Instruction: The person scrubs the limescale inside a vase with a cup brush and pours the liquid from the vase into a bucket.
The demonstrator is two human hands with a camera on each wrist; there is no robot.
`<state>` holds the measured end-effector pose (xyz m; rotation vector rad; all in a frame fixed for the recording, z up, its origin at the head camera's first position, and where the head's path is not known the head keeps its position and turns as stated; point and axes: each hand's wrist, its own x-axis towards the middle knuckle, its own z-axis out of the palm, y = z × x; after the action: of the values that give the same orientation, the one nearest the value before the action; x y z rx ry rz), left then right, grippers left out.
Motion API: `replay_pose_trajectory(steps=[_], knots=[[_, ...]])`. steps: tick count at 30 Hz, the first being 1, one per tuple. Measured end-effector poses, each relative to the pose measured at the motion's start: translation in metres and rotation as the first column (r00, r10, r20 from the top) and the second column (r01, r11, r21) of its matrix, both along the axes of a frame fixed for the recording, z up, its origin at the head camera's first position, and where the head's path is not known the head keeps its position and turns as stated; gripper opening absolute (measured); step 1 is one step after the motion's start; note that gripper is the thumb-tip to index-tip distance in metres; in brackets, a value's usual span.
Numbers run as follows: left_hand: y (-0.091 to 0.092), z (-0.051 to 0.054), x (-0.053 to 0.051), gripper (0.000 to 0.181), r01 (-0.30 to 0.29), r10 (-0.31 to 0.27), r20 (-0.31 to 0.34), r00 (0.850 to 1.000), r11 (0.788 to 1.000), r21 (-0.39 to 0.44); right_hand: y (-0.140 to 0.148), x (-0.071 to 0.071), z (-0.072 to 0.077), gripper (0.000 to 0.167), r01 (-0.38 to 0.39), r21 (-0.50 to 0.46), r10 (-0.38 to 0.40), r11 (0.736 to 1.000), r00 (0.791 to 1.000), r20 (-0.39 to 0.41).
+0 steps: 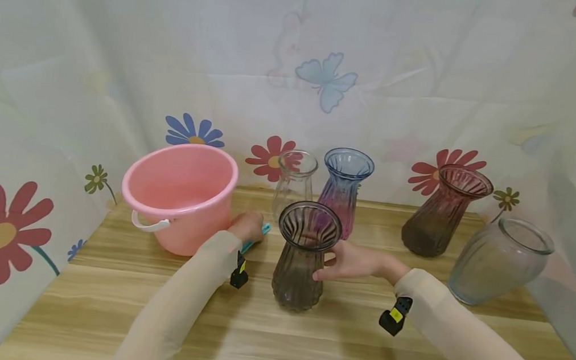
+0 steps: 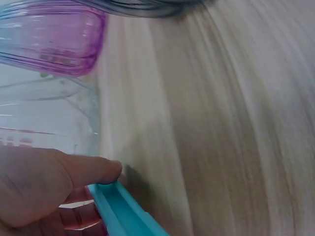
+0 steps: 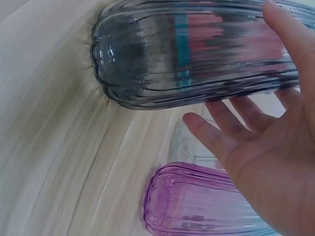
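A dark grey ribbed glass vase (image 1: 299,272) stands upright near the middle of the table. My right hand (image 1: 355,262) is at its right side, thumb in front and the other fingers behind; in the right wrist view the fingers of the hand (image 3: 275,142) curve round the grey vase (image 3: 162,54). My left hand (image 1: 247,226), beside the bucket, holds a teal plastic tool (image 1: 256,238). The left wrist view shows the thumb and curled fingers of that hand (image 2: 54,191) round the teal handle (image 2: 125,211); its far end is out of view.
A pink bucket (image 1: 193,229) stands at the left. Behind the grey vase are a clear vase (image 1: 292,192) and a blue-and-pink vase (image 1: 340,199). On the right stand a red-and-grey vase (image 1: 436,216) and a clear wide vase (image 1: 494,264). A flowered cloth (image 1: 202,41) hangs behind the table.
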<state>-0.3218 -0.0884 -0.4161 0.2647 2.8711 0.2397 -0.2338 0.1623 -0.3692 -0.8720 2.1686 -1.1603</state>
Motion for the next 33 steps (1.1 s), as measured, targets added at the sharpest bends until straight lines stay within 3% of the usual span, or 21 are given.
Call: replay_pose_trajectory(steps=[5,8,10,11,13,15,17,19,22,25,28,30,33], knots=[[0.000,0.012,0.003,0.019,0.024,-0.028,0.078,0.997,0.998,0.060,-0.001,-0.004,0.002,0.071,-0.008,-0.013,0.009,1.000,1.000,0.030],[0.000,0.020,0.008,0.027,0.015,-0.033,0.105,0.994,0.986,0.167,-0.002,-0.006,0.001,0.072,-0.019,-0.032,0.020,0.999,0.999,0.046],[0.000,0.024,0.012,0.026,0.010,-0.044,0.119,0.992,0.963,0.270,-0.003,-0.006,-0.001,0.073,-0.018,-0.033,0.020,0.999,0.998,0.055],[0.000,0.026,0.014,0.022,-0.006,-0.049,0.151,0.987,0.940,0.341,-0.003,-0.006,-0.001,0.074,-0.015,-0.034,0.017,0.999,0.998,0.061],[0.000,0.029,0.018,0.017,-0.063,-0.061,0.238,0.969,0.874,0.482,-0.004,-0.006,-0.002,0.075,-0.010,-0.029,0.012,1.000,0.998,0.065],[-0.001,0.032,0.022,0.018,-0.165,-0.071,0.349,0.935,0.781,0.602,-0.005,-0.005,-0.002,0.076,0.001,-0.024,0.001,1.000,0.997,0.071],[-0.001,0.035,0.026,0.019,-0.270,-0.082,0.446,0.891,0.693,0.668,-0.005,-0.004,-0.002,0.077,0.009,-0.025,-0.007,1.000,0.997,0.081],[-0.003,0.038,0.028,0.021,-0.331,-0.092,0.495,0.864,0.637,0.696,-0.005,-0.004,-0.002,0.078,0.015,-0.024,-0.013,1.000,0.996,0.090],[-0.006,0.042,0.030,0.036,-0.393,-0.091,0.541,0.836,0.589,0.706,-0.005,-0.004,-0.002,0.079,0.011,-0.022,-0.009,1.000,0.996,0.092],[-0.007,0.046,0.030,0.054,-0.433,-0.106,0.584,0.804,0.568,0.700,-0.005,-0.003,-0.002,0.080,0.013,-0.017,-0.011,1.000,0.996,0.087],[-0.007,0.053,0.030,0.057,-0.463,-0.126,0.622,0.773,0.559,0.688,-0.005,-0.003,-0.003,0.080,0.015,-0.014,-0.014,1.000,0.996,0.090],[-0.007,0.062,0.033,0.053,-0.468,-0.130,0.630,0.766,0.558,0.685,-0.005,-0.004,-0.003,0.081,0.015,-0.021,-0.013,1.000,0.995,0.095],[-0.004,0.084,0.038,0.048,-0.441,-0.151,0.604,0.782,0.550,0.709,-0.004,-0.003,-0.003,0.081,0.020,-0.030,-0.017,0.999,0.994,0.105]])
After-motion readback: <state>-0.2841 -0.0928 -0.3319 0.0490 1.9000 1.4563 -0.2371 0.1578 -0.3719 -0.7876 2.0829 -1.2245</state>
